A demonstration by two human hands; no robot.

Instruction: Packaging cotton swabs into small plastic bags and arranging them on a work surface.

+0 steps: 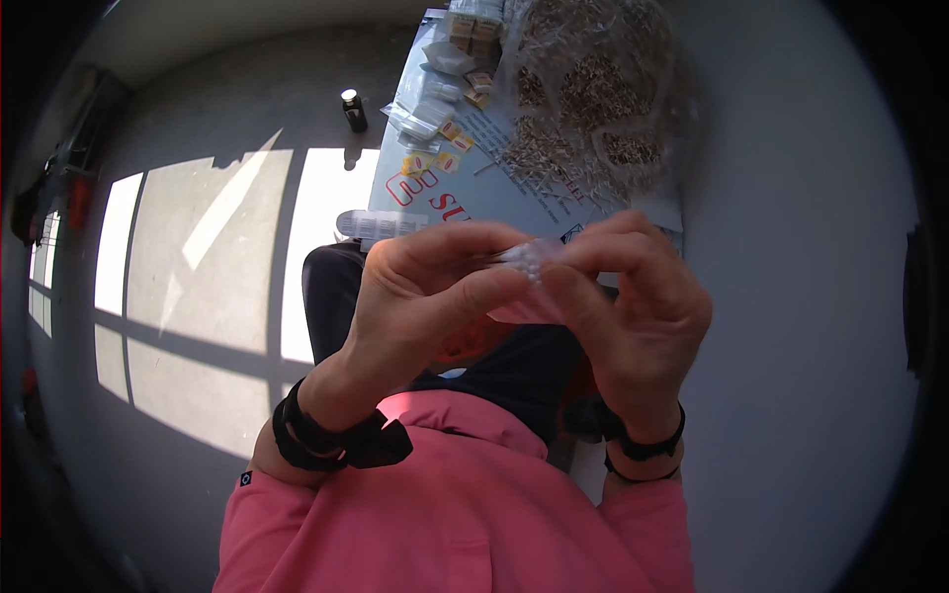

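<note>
Above my lap, my left hand (410, 282) pinches a small bundle of what look like cotton swabs (522, 259), their white tips pointing right. Thumb and fingers of my right hand (638, 306) close on a thin clear plastic bag (524, 312) around those tips. The bag hangs just below the fingertips, with my pink top tinting it. How deep the swabs sit inside the bag cannot be made out. Most of the sticks are hidden behind my left fingers.
A big clear bag of loose swabs (603, 89) lies open on the grey-blue table (395, 212). Left of it are small yellow cards (447, 161), stacked clear bags (427, 117) and small boxes (479, 30). A dark bottle (355, 113) stands on the floor.
</note>
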